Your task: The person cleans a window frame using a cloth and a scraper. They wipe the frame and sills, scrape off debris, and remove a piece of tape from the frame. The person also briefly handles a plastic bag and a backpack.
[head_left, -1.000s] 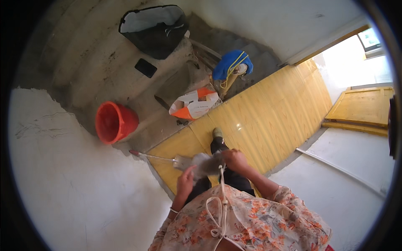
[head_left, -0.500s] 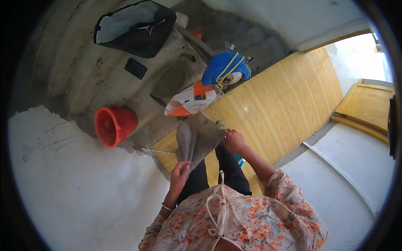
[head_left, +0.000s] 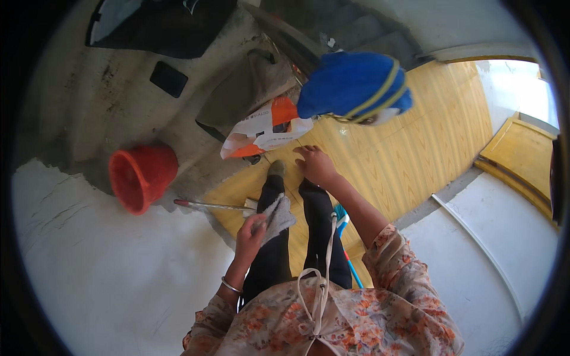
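A crumpled grey cloth [head_left: 279,219] hangs from my left hand [head_left: 250,237], which is closed around its edge in front of my left leg. My right hand [head_left: 316,165] is apart from the cloth, with nothing visible in it and its fingers partly spread. It is nearest to a white and orange plastic bag [head_left: 267,129] that lies just beyond it. Past that hand is a blue drawstring bag [head_left: 350,83] with yellow cords, blurred at its right side.
A red bucket [head_left: 142,178] stands at the left, and a dark phone [head_left: 168,79] lies on the concrete step. A red-tipped stick [head_left: 208,205] lies near my left foot. A blue brush [head_left: 341,219] is beside my right leg. A black bag [head_left: 172,26] sits at the far left.
My right hand has let go of the cloth and moved forward. The cloth, earlier spread between both hands, is now bunched in my left hand. The blue bag appears larger and further right.
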### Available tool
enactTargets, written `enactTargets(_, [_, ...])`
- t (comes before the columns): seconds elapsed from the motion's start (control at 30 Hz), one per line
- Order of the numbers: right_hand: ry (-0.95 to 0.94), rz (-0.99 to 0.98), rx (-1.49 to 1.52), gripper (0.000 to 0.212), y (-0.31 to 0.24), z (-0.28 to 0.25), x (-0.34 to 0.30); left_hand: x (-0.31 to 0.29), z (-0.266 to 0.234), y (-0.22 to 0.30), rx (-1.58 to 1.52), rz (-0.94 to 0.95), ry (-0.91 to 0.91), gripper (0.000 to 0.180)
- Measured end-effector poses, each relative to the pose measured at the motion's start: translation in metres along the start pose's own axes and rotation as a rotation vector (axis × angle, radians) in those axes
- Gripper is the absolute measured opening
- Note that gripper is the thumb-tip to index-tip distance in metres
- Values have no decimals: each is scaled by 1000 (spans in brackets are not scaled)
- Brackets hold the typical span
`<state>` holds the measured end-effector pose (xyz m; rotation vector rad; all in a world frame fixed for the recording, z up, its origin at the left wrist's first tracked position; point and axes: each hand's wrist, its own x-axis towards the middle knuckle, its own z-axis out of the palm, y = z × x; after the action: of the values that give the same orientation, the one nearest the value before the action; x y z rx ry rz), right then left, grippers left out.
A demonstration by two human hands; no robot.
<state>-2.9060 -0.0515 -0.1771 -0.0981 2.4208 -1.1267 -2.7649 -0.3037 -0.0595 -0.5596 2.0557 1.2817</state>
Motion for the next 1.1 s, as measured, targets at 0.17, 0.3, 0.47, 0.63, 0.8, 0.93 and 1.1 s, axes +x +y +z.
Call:
enactTargets(0.17, [144, -97, -152, 35, 17, 40, 65, 64, -4, 2, -25, 88, 62, 31])
enactTargets(0.3, [39, -162, -338, 25, 4, 69, 94, 119, -9, -18, 192, 311, 221, 51])
enactTargets(0.47, [189, -176, -307, 15, -14, 74, 94, 181, -23, 1, 333, 97, 192, 65])
enactTargets(0.63, [197, -109, -277, 18, -16, 72, 108, 221, -29, -16, 545, 116, 191, 55])
enactTargets(0.8, [-110, -92, -314, 19, 4, 86, 117, 227, -23, -32, 620, 95, 57, 22])
enactTargets(0.93, [-484, -80, -200, 21, 5, 89, 124, 219, -26, -50, 580, 210, 36, 12])
enactTargets(1.1, [-637, -4, -247, 36, 63, 115, 189, 219, -41, -59, 513, 321, 21, 12])
